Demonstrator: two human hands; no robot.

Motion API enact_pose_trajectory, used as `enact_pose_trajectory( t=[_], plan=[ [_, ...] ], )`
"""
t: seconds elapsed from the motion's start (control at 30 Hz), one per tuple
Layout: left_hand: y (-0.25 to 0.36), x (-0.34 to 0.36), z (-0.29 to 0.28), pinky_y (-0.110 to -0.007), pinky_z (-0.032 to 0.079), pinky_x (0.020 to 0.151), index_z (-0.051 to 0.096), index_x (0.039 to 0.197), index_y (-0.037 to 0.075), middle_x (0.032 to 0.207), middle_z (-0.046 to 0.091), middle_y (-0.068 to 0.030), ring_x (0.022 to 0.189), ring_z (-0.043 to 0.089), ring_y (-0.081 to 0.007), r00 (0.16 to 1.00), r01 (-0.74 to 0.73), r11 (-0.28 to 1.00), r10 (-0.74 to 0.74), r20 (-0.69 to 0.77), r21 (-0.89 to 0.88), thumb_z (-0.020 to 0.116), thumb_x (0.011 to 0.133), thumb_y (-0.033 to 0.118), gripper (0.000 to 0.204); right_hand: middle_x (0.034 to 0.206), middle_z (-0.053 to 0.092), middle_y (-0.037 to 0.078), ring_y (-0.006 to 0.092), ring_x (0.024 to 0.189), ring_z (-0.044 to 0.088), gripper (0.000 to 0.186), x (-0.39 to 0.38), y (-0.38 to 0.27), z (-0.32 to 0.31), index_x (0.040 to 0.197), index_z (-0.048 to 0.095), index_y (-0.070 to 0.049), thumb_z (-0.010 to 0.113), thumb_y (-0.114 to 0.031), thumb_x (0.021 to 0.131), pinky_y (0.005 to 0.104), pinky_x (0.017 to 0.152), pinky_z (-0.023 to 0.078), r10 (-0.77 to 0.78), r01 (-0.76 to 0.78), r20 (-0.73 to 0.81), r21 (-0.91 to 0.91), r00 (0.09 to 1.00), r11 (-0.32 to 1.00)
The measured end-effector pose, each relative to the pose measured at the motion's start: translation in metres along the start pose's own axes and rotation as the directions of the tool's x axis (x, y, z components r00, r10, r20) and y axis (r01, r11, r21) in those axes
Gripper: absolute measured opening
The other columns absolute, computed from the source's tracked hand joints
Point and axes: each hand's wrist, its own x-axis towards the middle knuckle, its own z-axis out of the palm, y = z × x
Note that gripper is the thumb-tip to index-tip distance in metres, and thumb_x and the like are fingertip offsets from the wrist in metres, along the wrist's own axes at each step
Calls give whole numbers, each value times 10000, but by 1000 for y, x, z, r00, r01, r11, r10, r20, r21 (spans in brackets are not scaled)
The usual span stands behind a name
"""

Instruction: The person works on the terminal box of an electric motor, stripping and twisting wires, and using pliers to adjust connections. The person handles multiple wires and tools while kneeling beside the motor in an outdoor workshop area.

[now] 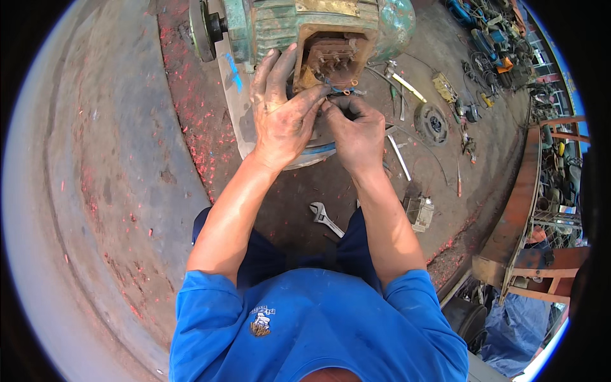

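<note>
In front of me is a worn green electric motor (270, 32) with its terminal box (299, 60) open. Inside the box sits a rusty terminal block (334, 56) with several studs. Blue wires with ring-shaped lugs (354, 83) come out at the box's lower edge. My left hand (280, 124) has two fingers stretched up along the side of the box, while its thumb and another finger pinch just below the opening. My right hand (359, 137) is closed, with thumb and forefinger pinched against the left fingertips. What lies between the fingertips is too small to make out.
An adjustable wrench (326, 218) lies on the ground between my legs. To the right are a hammer (407, 86), a round metal part (434, 124) and a thin screwdriver (459, 178). Tools and cables crowd the far right, beside a rusty steel beam (512, 210).
</note>
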Motion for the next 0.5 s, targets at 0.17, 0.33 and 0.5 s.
enact_pose_trajectory(
  t=[0.17, 0.33, 0.5],
  plan=[
    [7, 6, -19, -522, 335, 1092, 748, 1042, 210, 1492, 378, -173, 1353, 339, -444, 995, 6, 1000, -4, 103, -17, 830, 669, 181, 383, 790, 653, 20, 118, 674, 582, 155, -1, 1, 1, 917, 679, 1, 668, -150, 883, 263, 603, 438, 284, -320, 155, 571, 946, 756],
    [3, 6, -22, -524, 320, 1103, 741, 1086, 221, 1504, 342, -177, 1365, 303, -445, 988, 5, 999, 2, 154, -44, 834, 682, 186, 416, 877, 617, 14, 94, 722, 552, 173, 3, 10, 3, 1006, 641, -26, 664, -150, 887, 250, 592, 405, 229, -460, 399, 773, 888, 437],
    [2, 7, -18, -522, 368, 1063, 747, 1048, 229, 1484, 375, -170, 1331, 363, -440, 993, -10, 1000, 11, 119, -13, 852, 645, 165, 422, 850, 611, 11, 92, 700, 543, 167, 10, 9, -6, 987, 645, -29, 681, -151, 878, 245, 592, 409, 275, -464, 374, 678, 886, 571]
  ],
)
